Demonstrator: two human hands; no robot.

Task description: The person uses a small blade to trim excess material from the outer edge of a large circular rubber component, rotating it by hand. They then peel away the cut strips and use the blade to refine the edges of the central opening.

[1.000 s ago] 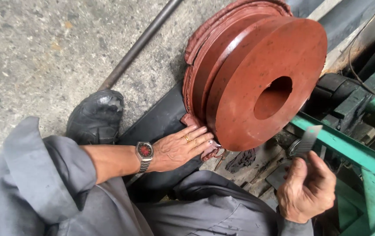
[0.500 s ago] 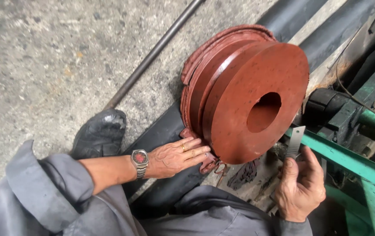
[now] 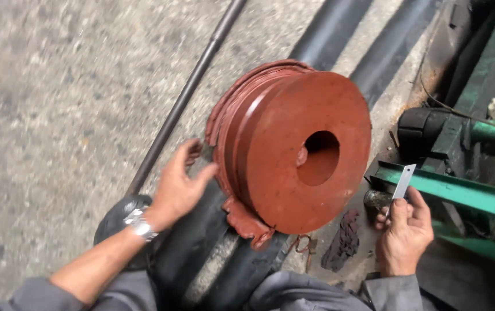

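Red wheel (image 3: 293, 150): one; left hand (image 3: 178, 187) touching; right hand (image 3: 403, 233) gripping blade (image 3: 403, 181)

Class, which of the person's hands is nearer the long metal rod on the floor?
Left. The left hand sits just beside the rod; the right hand is beyond the red wheel.

Person: wore grey work clothing, sleeves (image 3: 394, 289) pushed up the forearms; silver metal-band wristwatch (image 3: 139, 223) above the left hand (image 3: 178, 187); right hand (image 3: 403, 236) bare; black boot (image 3: 115, 222).
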